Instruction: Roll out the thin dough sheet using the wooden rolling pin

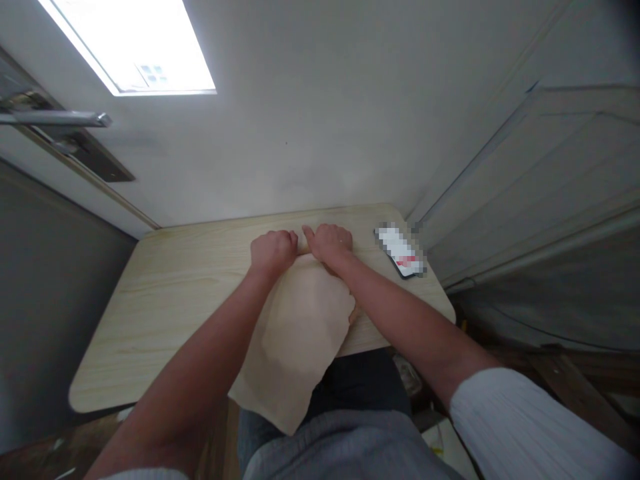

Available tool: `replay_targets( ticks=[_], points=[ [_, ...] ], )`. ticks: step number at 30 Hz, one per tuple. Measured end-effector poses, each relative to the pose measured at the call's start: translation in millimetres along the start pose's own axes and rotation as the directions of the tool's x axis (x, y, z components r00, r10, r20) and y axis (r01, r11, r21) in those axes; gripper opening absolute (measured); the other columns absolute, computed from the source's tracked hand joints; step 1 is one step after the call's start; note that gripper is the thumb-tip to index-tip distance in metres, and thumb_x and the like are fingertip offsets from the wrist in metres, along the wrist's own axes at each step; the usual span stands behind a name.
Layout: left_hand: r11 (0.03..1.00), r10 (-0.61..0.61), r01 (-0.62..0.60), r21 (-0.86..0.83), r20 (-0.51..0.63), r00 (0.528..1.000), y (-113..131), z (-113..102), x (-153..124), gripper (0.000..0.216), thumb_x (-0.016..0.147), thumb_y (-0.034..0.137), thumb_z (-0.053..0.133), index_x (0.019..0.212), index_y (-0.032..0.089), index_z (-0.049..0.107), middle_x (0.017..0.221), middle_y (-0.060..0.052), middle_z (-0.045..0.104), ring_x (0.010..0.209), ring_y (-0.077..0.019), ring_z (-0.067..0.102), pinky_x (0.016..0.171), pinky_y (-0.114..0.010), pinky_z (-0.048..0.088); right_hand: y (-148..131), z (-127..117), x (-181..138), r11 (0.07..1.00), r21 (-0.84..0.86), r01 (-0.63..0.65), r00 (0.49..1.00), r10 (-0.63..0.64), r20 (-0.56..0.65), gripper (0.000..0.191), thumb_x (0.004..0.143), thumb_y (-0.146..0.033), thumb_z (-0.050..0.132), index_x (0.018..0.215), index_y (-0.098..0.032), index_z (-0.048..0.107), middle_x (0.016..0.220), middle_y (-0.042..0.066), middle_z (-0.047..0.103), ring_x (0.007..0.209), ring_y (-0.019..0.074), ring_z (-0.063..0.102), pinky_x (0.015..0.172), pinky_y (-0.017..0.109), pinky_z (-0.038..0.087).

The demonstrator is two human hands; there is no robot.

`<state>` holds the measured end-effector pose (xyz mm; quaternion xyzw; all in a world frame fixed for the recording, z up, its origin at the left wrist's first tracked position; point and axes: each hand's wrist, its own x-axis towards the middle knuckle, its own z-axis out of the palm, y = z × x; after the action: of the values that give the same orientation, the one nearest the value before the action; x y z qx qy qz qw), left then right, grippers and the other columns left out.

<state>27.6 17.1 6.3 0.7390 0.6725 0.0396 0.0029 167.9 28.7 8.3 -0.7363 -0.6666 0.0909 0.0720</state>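
Note:
A limp beige sheet (300,327) with wavy, uneven edges lies over the front of the table and droops past its edge toward my lap. It looks like leather or thick cloth; I cannot tell which. My left hand (275,252) is closed in a fist at the sheet's far end. Close to its right, my right hand (329,244) is closed there too, with the thumb pointing up and left. Between the fists shows a short tan part of the sheet's end, rolled or folded. The fingertips are hidden under both hands.
The pale wood-grain table (165,300) stands against a white door (310,133) with a metal handle (60,119) and a bright window pane. A phone (400,250), its screen blurred out, lies at the table's right. A grey wall (540,187) rises on the right.

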Motion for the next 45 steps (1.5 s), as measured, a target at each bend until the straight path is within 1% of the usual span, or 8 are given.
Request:
replay_targets(
  ticks=[9, 17, 23, 28, 32, 35, 41, 45],
  points=[
    [1.0, -0.005, 0.004, 0.015, 0.012, 1.0, 1.0, -5.2, 12.9, 0.066, 0.098, 0.048, 0.017, 0.098, 0.016, 0.075, 0.099, -0.019, 0.074, 0.094, -0.0313, 0.07, 0.079, -0.041, 0.05, -2.2, 2.7, 13.4, 1.0, 0.004, 0.004, 1.0, -0.004, 0.0, 0.067, 0.098, -0.062, 0.03, 0.104, -0.012, 0.075, 0.103, 0.021, 0.073, 0.098, 0.03, 0.069, 0.084, 0.039, 0.05],
    [0.999, 0.034, -0.033, -0.044, 0.027, 0.999, 1.4, 0.1, -5.1, 0.057, 0.1, 0.043, 0.018, 0.105, 0.016, 0.068, 0.104, -0.016, 0.072, 0.096, -0.0269, 0.068, 0.081, -0.037, 0.049, 2.4, 3.6, -3.6, 0.999, 0.004, 0.035, 0.999, -0.035, -0.04, 0.061, 0.1, -0.056, 0.027, 0.112, -0.013, 0.069, 0.109, 0.019, 0.07, 0.1, 0.0305, 0.066, 0.086, 0.043, 0.048],
    [0.997, 0.033, -0.034, -0.066, -0.024, 0.999, 7.1, -1.7, -31.7, 0.045, 0.099, 0.038, 0.023, 0.119, 0.017, 0.058, 0.116, -0.015, 0.064, 0.11, -0.0282, 0.059, 0.086, -0.039, 0.048, 9.4, 8.8, -31.1, 0.999, 0.013, 0.037, 0.979, -0.034, -0.199, 0.047, 0.1, -0.048, 0.033, 0.114, -0.018, 0.065, 0.12, 0.015, 0.064, 0.114, 0.0301, 0.054, 0.093, 0.045, 0.042],
    [0.997, 0.003, -0.007, -0.073, -0.049, 0.999, 16.9, -4.9, -60.6, 0.047, 0.1, 0.04, 0.024, 0.135, 0.021, 0.05, 0.134, -0.016, 0.056, 0.122, -0.0303, 0.051, 0.095, -0.045, 0.044, 17.0, 11.6, -61.6, 0.998, 0.002, 0.071, 0.969, -0.068, -0.237, 0.044, 0.1, -0.044, 0.033, 0.122, -0.019, 0.062, 0.125, 0.015, 0.061, 0.117, 0.03, 0.049, 0.097, 0.046, 0.035],
    [0.996, 0.039, -0.05, -0.08, -0.128, 0.991, 22.7, -2.8, -86.7, 0.053, 0.101, 0.042, 0.021, 0.145, 0.021, 0.041, 0.147, -0.014, 0.049, 0.129, -0.029, 0.047, 0.102, -0.046, 0.039, 26.6, 15.4, -90.0, 0.992, -0.011, 0.129, 0.953, -0.127, -0.275, 0.048, 0.103, -0.042, 0.028, 0.136, -0.019, 0.053, 0.134, 0.015, 0.058, 0.121, 0.0289, 0.047, 0.105, 0.049, 0.028],
    [0.995, 0.066, -0.077, -0.069, -0.158, 0.985, 25.7, 0.4, -108.7, 0.056, 0.101, 0.043, 0.016, 0.148, 0.02, 0.039, 0.154, -0.011, 0.043, 0.139, -0.029, 0.038, 0.11, -0.049, 0.032, 35.3, 19.8, -112.5, 0.986, -0.027, 0.166, 0.944, -0.167, -0.283, 0.051, 0.103, -0.045, 0.027, 0.143, -0.019, 0.047, 0.144, 0.013, 0.052, 0.131, 0.0296, 0.041, 0.111, 0.052, 0.02],
    [0.987, 0.125, -0.133, -0.091, -0.088, 0.988, 28.4, 5.3, -154.3, 0.06, 0.101, 0.048, 0.017, 0.153, 0.02, 0.032, 0.158, -0.01, 0.038, 0.147, -0.0245, 0.03, 0.116, -0.047, 0.024, 52.4, 25.7, -155.4, 0.979, -0.052, 0.195, 0.946, -0.202, -0.255, 0.057, 0.103, -0.045, 0.03, 0.15, -0.013, 0.037, 0.153, 0.017, 0.041, 0.144, 0.0295, 0.029, 0.116, 0.058, 0.011],
    [0.982, 0.148, -0.157, -0.104, -0.089, 0.985, 28.8, 6.7, -166.1, 0.062, 0.101, 0.049, 0.018, 0.155, 0.02, 0.027, 0.159, -0.01, 0.035, 0.149, -0.0238, 0.027, 0.117, -0.047, 0.022, 56.6, 25.1, -164.8, 0.974, -0.067, 0.216, 0.943, -0.226, -0.245, 0.059, 0.102, -0.046, 0.031, 0.15, -0.011, 0.036, 0.155, 0.018, 0.039, 0.146, 0.0287, 0.027, 0.117, 0.058, 0.009]
  ],
)
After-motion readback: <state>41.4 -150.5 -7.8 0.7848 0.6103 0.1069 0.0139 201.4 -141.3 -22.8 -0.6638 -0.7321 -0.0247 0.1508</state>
